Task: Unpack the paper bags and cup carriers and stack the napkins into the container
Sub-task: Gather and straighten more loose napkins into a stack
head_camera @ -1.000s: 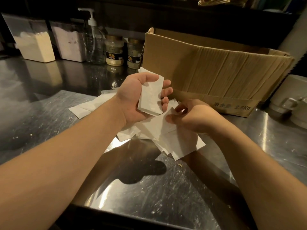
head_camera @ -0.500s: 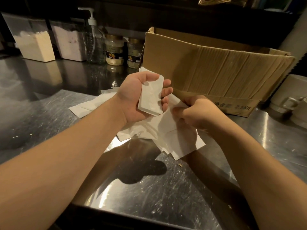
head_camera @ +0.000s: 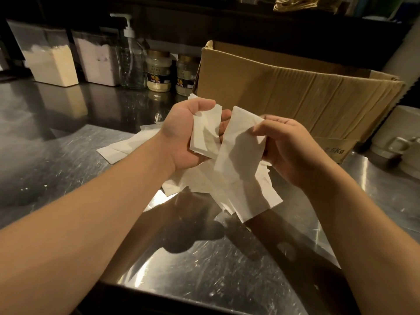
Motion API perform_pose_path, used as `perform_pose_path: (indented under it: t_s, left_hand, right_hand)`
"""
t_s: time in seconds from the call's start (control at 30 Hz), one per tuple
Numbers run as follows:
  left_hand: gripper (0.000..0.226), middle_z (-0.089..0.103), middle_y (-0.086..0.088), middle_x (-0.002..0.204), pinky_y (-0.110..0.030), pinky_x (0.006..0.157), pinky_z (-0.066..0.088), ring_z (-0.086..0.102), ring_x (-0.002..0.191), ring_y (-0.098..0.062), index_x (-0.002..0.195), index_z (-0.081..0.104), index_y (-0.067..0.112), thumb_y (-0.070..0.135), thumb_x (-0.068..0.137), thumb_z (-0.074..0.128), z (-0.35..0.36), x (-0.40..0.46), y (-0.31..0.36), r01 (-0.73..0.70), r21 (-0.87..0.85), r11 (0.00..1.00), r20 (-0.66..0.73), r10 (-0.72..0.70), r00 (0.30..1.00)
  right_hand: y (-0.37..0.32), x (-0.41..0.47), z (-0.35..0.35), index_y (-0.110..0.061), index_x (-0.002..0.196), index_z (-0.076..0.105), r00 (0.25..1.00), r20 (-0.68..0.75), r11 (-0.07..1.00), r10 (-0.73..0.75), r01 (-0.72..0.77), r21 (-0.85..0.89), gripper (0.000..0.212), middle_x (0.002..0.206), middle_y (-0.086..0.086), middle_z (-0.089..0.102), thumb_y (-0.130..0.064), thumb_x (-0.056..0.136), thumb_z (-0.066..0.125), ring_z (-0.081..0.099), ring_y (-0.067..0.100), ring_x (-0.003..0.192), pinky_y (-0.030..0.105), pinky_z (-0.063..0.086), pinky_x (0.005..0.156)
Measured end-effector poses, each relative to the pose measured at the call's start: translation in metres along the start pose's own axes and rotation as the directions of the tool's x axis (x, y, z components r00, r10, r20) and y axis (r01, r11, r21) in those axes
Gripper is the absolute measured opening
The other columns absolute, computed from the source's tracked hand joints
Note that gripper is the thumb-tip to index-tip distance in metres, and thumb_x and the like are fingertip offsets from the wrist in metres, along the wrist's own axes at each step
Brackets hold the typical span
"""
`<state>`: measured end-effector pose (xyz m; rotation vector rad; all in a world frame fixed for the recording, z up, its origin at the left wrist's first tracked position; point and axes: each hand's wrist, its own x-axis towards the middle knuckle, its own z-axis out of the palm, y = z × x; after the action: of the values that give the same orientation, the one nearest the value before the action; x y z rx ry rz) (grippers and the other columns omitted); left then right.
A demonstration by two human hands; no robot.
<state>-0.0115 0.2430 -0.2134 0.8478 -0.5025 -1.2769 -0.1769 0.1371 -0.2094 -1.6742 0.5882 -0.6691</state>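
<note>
Printed in dark letters on the low front flap of the open brown corrugated cardboard box (head_camera: 295,96): "2.5Kg", preceding characters hidden behind the right hand (head_camera: 293,151). Dark labels with an orange mark on two glass jars of pale powder (head_camera: 159,73), wording too small to read. Left hand (head_camera: 184,135) raised over the scratched stainless-steel tabletop (head_camera: 204,269), fingers curled round a small stack of folded white paper napkins (head_camera: 205,133). Right hand just beside it, fingers pinching a single white napkin (head_camera: 241,146) by its right edge, its left edge touching the held stack. Beneath both hands, a loose heap of white napkins (head_camera: 247,196), sheets overlapping, count not clear. Along the back: two clear plastic bins of powder (head_camera: 52,60), one clear pump bottle (head_camera: 131,57), the two jars, then the box at right. Pale mugs (head_camera: 395,137) at the far right edge. Bare steel in front of the heap and to the left.
</note>
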Motion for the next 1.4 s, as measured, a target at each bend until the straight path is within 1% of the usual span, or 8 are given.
perform_pose_path:
  t_s: [0.1, 0.23, 0.47, 0.67, 0.93, 1.07, 1.2, 1.4]
  left_hand:
    - [0.031, 0.068, -0.009, 0.100, -0.039, 0.079, 0.057, 0.063, 0.097, -0.027, 0.113, 0.064, 0.016, 0.037, 0.095, 0.050, 0.003, -0.002, 0.000, 0.026, 0.110, 0.994, 0.012, -0.027, 1.000]
    - [0.040, 0.072, -0.006, 0.093, -0.038, 0.072, 0.061, 0.071, 0.080, -0.024, 0.120, 0.065, 0.020, 0.043, 0.089, 0.055, 0.005, -0.004, -0.002, 0.051, 0.248, 0.967, 0.012, -0.055, 0.998]
    - [0.061, 0.067, -0.011, 0.118, -0.051, 0.095, 0.055, 0.062, 0.110, -0.033, 0.133, 0.062, 0.026, 0.059, 0.082, 0.051, 0.007, -0.004, -0.009, 0.060, 0.391, 0.918, 0.049, -0.086, 0.995]
    - [0.068, 0.063, -0.014, 0.134, -0.056, 0.109, 0.047, 0.058, 0.128, -0.037, 0.138, 0.056, 0.028, 0.075, 0.094, 0.035, 0.002, 0.002, -0.009, 0.115, 0.358, 0.927, 0.087, -0.155, 0.984]
    - [0.068, 0.051, -0.018, 0.139, -0.052, 0.106, 0.047, 0.054, 0.119, -0.037, 0.150, 0.047, 0.024, 0.054, 0.091, 0.060, 0.002, -0.002, -0.010, 0.144, 0.335, 0.931, 0.161, -0.207, 0.965]
    - [0.064, 0.066, -0.015, 0.117, -0.043, 0.089, 0.057, 0.066, 0.101, -0.030, 0.141, 0.051, 0.021, 0.049, 0.084, 0.059, 0.003, -0.003, -0.007, 0.150, 0.305, 0.941, 0.096, -0.187, 0.978]
    - [0.069, 0.062, -0.015, 0.117, -0.042, 0.096, 0.050, 0.063, 0.101, -0.028, 0.146, 0.049, 0.016, 0.049, 0.087, 0.059, 0.002, -0.005, -0.004, 0.143, 0.231, 0.962, 0.102, -0.170, 0.980]
    - [0.060, 0.064, -0.016, 0.109, -0.043, 0.088, 0.051, 0.063, 0.094, -0.032, 0.136, 0.055, 0.007, 0.041, 0.087, 0.057, 0.001, -0.004, -0.004, 0.102, 0.066, 0.993, 0.107, -0.109, 0.988]
  right_hand:
    - [0.001, 0.001, -0.002, 0.000, 0.103, 0.067, 0.996, 0.091, 1.000, 0.007, -0.009, 0.017, 0.035, 0.116, 0.019, 0.064, -0.026, 0.079, 0.064, 0.061, 0.035, 0.108, 0.050, 0.054, 0.098]
    - [0.000, 0.000, 0.002, -0.013, 0.084, 0.072, 0.996, 0.084, 0.999, -0.016, 0.013, 0.039, 0.014, 0.104, 0.017, 0.063, -0.025, 0.079, 0.065, 0.051, 0.032, 0.096, 0.042, 0.049, 0.088]
    - [-0.002, -0.005, 0.011, -0.009, 0.092, 0.075, 1.000, 0.010, 1.000, 0.010, -0.010, 0.026, 0.010, 0.097, 0.016, 0.061, -0.016, 0.088, 0.068, 0.048, 0.027, 0.086, 0.037, 0.048, 0.074]
    - [0.001, -0.005, 0.014, -0.011, 0.097, 0.074, 0.999, -0.044, 0.999, 0.028, -0.027, 0.025, 0.009, 0.079, -0.004, 0.073, -0.011, 0.092, 0.067, 0.063, 0.012, 0.064, 0.030, 0.056, 0.062]
    - [0.005, -0.003, 0.016, -0.020, 0.102, 0.072, 0.995, -0.097, 0.997, -0.017, 0.009, -0.082, 0.012, 0.095, -0.003, 0.076, -0.019, 0.090, 0.075, 0.074, 0.020, 0.088, 0.033, 0.062, 0.076]
    - [0.004, -0.001, 0.014, -0.023, 0.103, 0.072, 0.983, -0.184, 0.993, -0.019, -0.003, -0.118, 0.008, 0.095, 0.000, 0.074, -0.025, 0.096, 0.067, 0.067, 0.017, 0.084, 0.033, 0.058, 0.075]
    - [0.003, 0.001, 0.008, -0.018, 0.102, 0.071, 0.967, -0.252, 0.995, -0.040, 0.015, -0.103, 0.012, 0.083, 0.001, 0.067, -0.018, 0.098, 0.060, 0.056, 0.014, 0.073, 0.027, 0.045, 0.061]
    - [0.014, 0.010, -0.001, -0.022, 0.098, 0.068, 0.954, -0.297, 0.910, -0.049, -0.080, -0.408, 0.006, 0.088, 0.000, 0.070, -0.026, 0.096, 0.064, 0.066, 0.016, 0.078, 0.026, 0.049, 0.059]
